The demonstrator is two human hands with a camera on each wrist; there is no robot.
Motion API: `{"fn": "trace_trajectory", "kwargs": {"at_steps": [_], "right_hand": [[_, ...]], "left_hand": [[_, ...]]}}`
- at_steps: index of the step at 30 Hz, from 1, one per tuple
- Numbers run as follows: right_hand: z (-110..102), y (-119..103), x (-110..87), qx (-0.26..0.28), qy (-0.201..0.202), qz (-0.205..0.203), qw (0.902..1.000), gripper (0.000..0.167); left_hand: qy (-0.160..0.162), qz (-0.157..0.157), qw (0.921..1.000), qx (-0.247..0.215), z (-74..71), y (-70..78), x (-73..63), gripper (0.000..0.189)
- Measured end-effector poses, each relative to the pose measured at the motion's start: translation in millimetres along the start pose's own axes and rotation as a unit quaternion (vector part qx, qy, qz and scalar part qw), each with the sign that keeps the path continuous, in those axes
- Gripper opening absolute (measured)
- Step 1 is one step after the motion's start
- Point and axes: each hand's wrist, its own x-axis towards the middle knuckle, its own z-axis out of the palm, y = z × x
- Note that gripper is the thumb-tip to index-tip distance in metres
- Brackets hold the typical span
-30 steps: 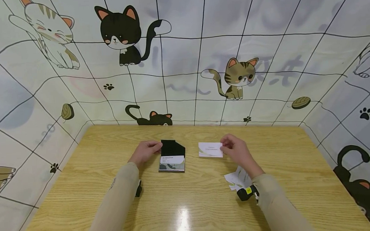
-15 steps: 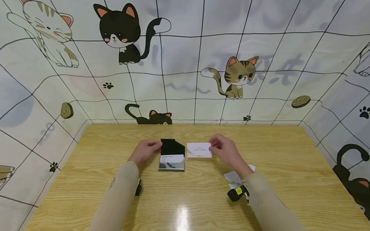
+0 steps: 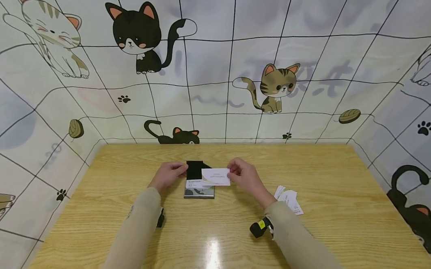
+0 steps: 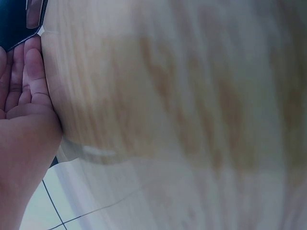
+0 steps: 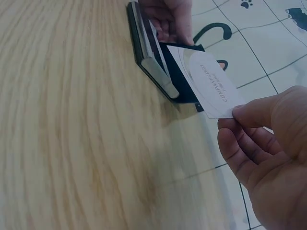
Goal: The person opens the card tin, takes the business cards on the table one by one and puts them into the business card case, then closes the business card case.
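Observation:
A business card case (image 3: 194,169) lies open on the table, its black flap towards the back and a printed card showing in its silver-edged front half. My left hand (image 3: 167,176) pinches the left edge of the flap; the left wrist view shows its fingers (image 4: 34,69) curled at the black edge. Between thumb and fingers, my right hand (image 3: 246,178) pinches a white business card (image 3: 215,177) by its right end. That card overlaps the right side of the case in the head view. In the right wrist view the card (image 5: 207,82) reads "COMPANY LOGO" and slants over the flap.
Several loose white cards (image 3: 290,200) lie on the wooden table (image 3: 331,185) beside my right forearm, partly hidden by the sleeve. Black wrist cameras hang below both wrists, the right one (image 3: 258,228) with a yellow label. A cat-print backdrop (image 3: 211,61) encloses the table's back and sides.
My right hand has carried the business card leftward from the right of the case until it overlaps it. More of the loose cards now shows. My left hand stays on the flap.

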Motion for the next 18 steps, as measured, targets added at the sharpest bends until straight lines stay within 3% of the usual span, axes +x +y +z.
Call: {"fn": "trace_trajectory", "kwargs": {"at_steps": [18], "right_hand": [[42, -9, 12.2, 0.009, 0.013, 0.001, 0.9999, 0.015]], "left_hand": [[0.002, -0.004, 1.0000, -0.001, 0.6, 0.5, 0.3, 0.035]]}}
